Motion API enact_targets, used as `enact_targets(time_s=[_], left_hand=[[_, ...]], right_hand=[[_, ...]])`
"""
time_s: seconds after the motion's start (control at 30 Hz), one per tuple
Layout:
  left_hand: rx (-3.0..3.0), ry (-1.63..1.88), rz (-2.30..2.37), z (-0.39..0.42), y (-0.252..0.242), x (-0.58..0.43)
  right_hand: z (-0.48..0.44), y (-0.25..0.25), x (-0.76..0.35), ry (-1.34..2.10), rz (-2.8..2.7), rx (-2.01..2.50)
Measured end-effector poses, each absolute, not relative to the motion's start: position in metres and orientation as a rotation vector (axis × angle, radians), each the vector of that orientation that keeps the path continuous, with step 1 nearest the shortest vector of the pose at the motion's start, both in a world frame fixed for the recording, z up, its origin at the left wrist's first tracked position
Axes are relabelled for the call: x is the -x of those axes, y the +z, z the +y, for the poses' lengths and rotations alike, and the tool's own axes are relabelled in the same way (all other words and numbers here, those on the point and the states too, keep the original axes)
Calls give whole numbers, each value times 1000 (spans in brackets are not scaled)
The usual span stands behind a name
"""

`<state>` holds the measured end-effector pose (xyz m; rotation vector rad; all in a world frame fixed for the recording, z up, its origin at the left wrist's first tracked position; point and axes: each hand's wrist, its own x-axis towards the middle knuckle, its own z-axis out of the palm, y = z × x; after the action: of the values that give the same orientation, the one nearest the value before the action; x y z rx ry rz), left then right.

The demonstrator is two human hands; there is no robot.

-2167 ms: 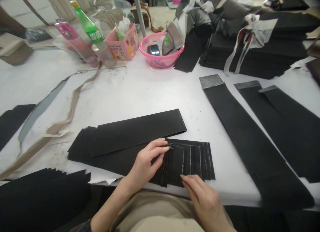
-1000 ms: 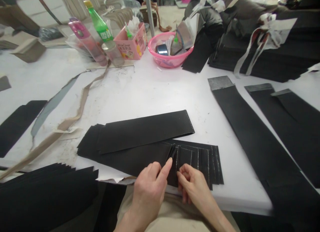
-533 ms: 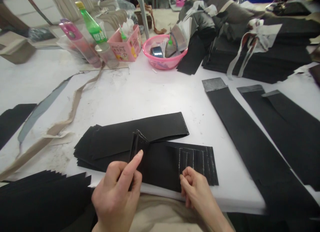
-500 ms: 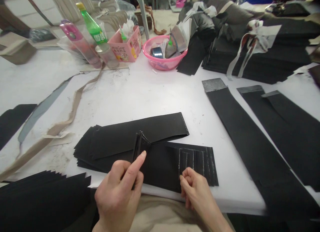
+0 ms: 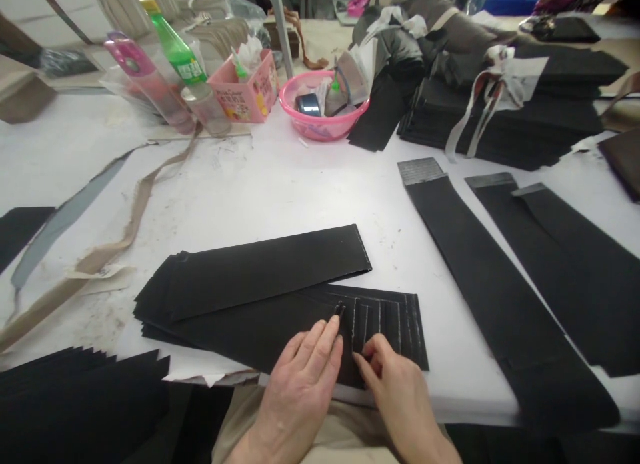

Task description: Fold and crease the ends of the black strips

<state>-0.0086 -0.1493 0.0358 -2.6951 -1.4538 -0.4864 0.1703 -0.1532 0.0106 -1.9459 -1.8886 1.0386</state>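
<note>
Head view: the left hand [image 5: 303, 384] is back down on the black strips [image 5: 250, 324] by the table's [image 5: 280, 191] front edge.
Half a second ago it held a bunched end up, forefinger extended; now its back faces up, fingers straight and side by side. The right hand [image 5: 397, 384] stays curled at the white-lined ends [image 5: 390, 311], thumb near forefinger; whether either grip is clamped on a strip, I cannot tell.

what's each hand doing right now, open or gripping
Left hand: fingers extended over the black strips; any grip underneath is hidden.
Right hand: fingers curled, tips at the strips' chalky-edged ends; can't tell if pinching one.
</note>
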Motion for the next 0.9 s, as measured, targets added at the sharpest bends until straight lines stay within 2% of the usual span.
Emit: enact_targets(time_s=[0.13,0.27,0.37,0.6,0.9], left_hand=[[2711,-300,-1437,-160,21,5],[2699,-126,-1414,-165,18,2],[2690,-44,-1380,-165,17,-1],[2666,31,-1382,-167,15,-7],[2828,-265,-1182,-158,7,-7]], right_hand=[[-149,11,-178,548,-2102,1655],[-135,5,-188,314,-2348,1401],[-125,-2,-193,281,-2498,1240],[-119,0,-198,246,-2632,1189],[-120,6,-192,263,-2585,1310]])
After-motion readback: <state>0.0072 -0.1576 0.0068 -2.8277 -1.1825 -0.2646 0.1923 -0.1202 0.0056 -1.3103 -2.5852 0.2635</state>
